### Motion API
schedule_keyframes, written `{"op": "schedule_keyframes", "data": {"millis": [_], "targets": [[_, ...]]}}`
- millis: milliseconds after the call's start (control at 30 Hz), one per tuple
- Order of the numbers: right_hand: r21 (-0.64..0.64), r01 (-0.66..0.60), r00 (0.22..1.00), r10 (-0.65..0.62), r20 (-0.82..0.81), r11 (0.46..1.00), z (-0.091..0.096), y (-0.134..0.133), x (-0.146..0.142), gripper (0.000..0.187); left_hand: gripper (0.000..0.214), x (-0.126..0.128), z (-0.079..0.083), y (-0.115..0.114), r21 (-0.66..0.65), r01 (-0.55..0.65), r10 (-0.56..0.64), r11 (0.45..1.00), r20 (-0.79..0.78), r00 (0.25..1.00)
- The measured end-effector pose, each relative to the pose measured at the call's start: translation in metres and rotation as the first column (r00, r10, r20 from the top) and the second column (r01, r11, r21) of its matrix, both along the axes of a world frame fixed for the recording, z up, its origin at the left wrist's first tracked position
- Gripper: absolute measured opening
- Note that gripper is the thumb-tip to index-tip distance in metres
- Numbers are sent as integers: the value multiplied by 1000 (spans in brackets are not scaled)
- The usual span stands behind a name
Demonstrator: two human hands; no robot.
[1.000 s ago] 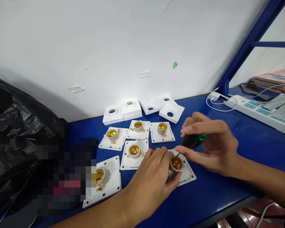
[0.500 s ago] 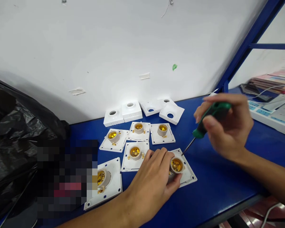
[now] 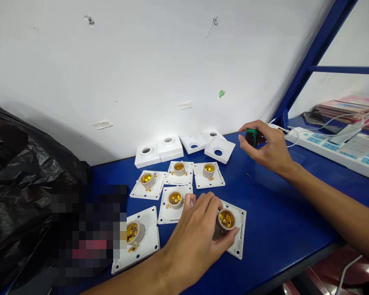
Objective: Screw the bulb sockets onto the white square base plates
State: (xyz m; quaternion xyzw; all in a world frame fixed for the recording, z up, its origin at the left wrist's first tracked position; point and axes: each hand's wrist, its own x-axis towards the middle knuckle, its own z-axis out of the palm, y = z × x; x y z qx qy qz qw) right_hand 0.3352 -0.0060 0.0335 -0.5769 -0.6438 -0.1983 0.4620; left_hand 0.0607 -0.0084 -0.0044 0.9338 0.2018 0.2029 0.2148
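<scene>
My left hand [image 3: 195, 237] is closed round the side of a lamp socket [image 3: 226, 220] with a brass-coloured inside, fixed on a square white base plate [image 3: 239, 246] that lies on the blue table. In my right hand [image 3: 272, 149] is a green-handled screwdriver [image 3: 251, 138], held above the table to the right of the white covers. Its handle end faces me, and I cannot see its tip. More lamp sockets on white plates lie to the left, among them one [image 3: 176, 199] by my left fingers and a larger one [image 3: 135, 232] at the front.
Several white square covers [image 3: 170, 148] with round holes rest against the wall. A tiny dark piece [image 3: 247, 174] lies on the blue table [image 3: 273, 205]. A power strip [image 3: 332, 147] with cables stands at right, a black plastic bag [image 3: 24, 176] at left.
My right hand has lifted the screwdriver off the plate's corner and moved back and left with it. The plate under my left hand has turned a little, with my grip kept.
</scene>
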Motion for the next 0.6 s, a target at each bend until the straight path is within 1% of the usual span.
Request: {"op": "schedule_keyframes", "data": {"millis": [100,233,333,467,533,600], "targets": [[-20,1,1000,-1,-15,1000,-1,1,0,14,37,0,0,0,30,-28,28,999,-14,999],[12,1,998,0,-70,1000,-2,1,0,14,42,1,-3,1,54,-1,3,999,-34,999],[110,13,990,3,-144,994,2,-1,0,11,38,2,-5,2,47,18,-18,999,4,1000],[262,28,969,38,-244,965,9,-5,-5,7,23,1,-2,1,-2,53,-53,999,8,999],[313,3,943,101,-318,950,10,-8,-15,7,25,1,1,0,-25,55,-55,998,15,998],[373,-36,886,202,-417,927,10,-13,-30,8,33,1,3,0,-38,38,-38,999,14,999]]}}
